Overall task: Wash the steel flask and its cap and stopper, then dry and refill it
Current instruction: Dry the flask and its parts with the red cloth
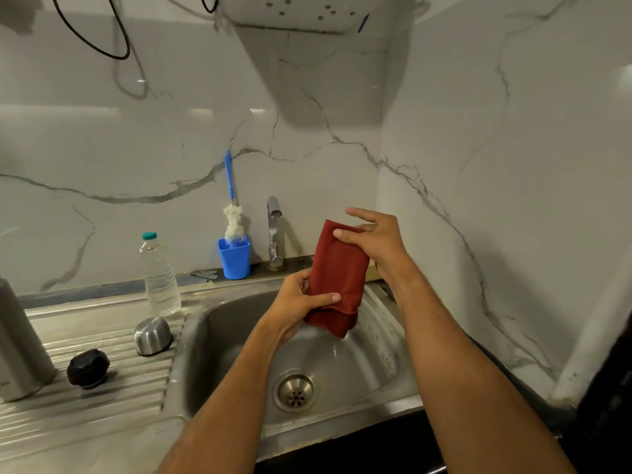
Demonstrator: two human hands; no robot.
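Observation:
Over the steel sink (383, 340) I hold a folded dark red cloth (338, 275) upright with both hands. My left hand (301, 302) grips its lower part, thumb across the front. My right hand (376, 241) pinches its top edge, the other fingers spread. On the ribbed drainboard (102, 398) at the left stands the steel flask (17, 343), partly cut off by the frame edge. The black stopper (88, 368) and the steel cap (153, 335), mouth down, lie beside it.
A clear plastic water bottle (159, 273) with a teal lid stands behind the cap. A blue cup (234, 258) holding a bottle brush (232, 213) and a chrome tap (274, 230) stand at the marble back wall. The drain (296, 391) is below my arms.

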